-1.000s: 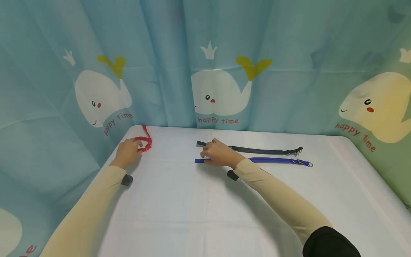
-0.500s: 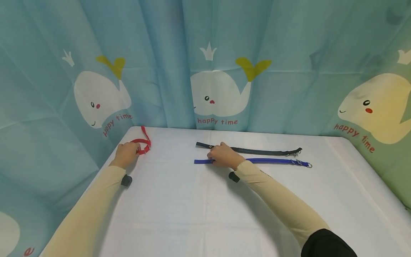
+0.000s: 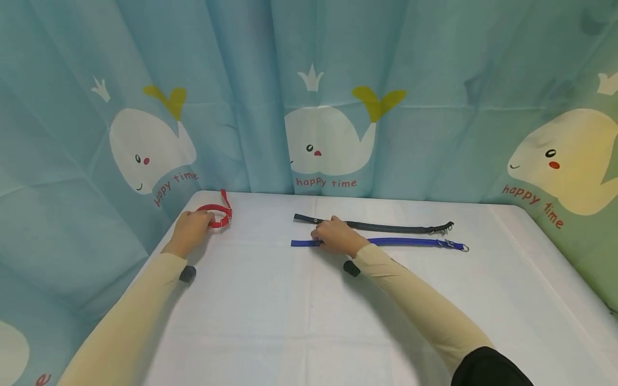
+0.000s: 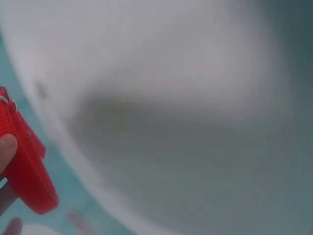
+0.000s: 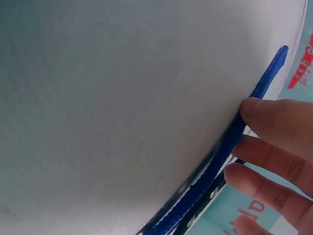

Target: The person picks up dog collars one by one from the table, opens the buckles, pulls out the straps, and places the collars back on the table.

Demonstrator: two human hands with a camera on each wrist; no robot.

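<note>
Bent into a loop with one end pointing away, a red pet collar (image 3: 229, 215) is at the table's far left corner. My left hand (image 3: 190, 231) grips its near side; in the left wrist view the thumb presses on the red webbing (image 4: 30, 183). A blue pet collar (image 3: 407, 242) lies stretched out flat, its metal rings at the right end. My right hand (image 3: 338, 236) pinches it near the left end, thumb and forefinger on the blue strap (image 5: 234, 134) in the right wrist view. The other right fingers are spread toward a black collar (image 3: 381, 228).
The black collar runs parallel just beyond the blue one, metal rings at its right end. A white cloth covers the table (image 3: 270, 300). A blue-green curtain (image 3: 232, 134) with printed whales hangs right behind the far edge and along the left side.
My right hand moved slightly right and its fingers closed on the blue collar, uncovering the black collar's left end. My left hand shifted the red collar a little to the right.
</note>
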